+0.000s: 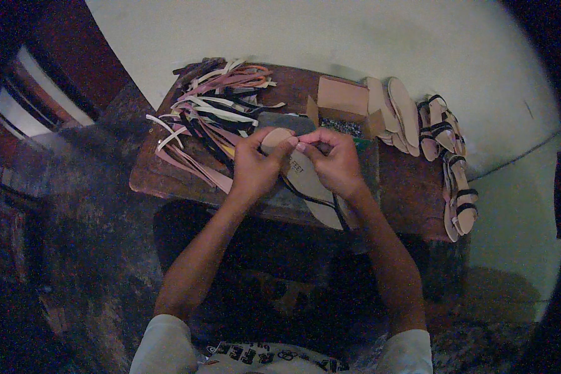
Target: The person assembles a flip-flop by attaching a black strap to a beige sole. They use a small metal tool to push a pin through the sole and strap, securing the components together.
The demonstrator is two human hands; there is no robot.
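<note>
A tan sandal sole (310,187) lies lengthwise over a low brown work table (405,187), with thin black straps (311,198) trailing from it. My left hand (255,165) pinches the sole's far end from the left. My right hand (333,162) grips the same end from the right, fingertips meeting those of the left. Both hands are closed on the sole and its strap end.
A heap of pink, white and black straps (215,109) covers the table's left side. An open cardboard box (343,103) stands behind my hands. Bare soles (396,112) and finished strapped sandals (445,134) line the right edge. A dark grey pad (287,121) lies under the work.
</note>
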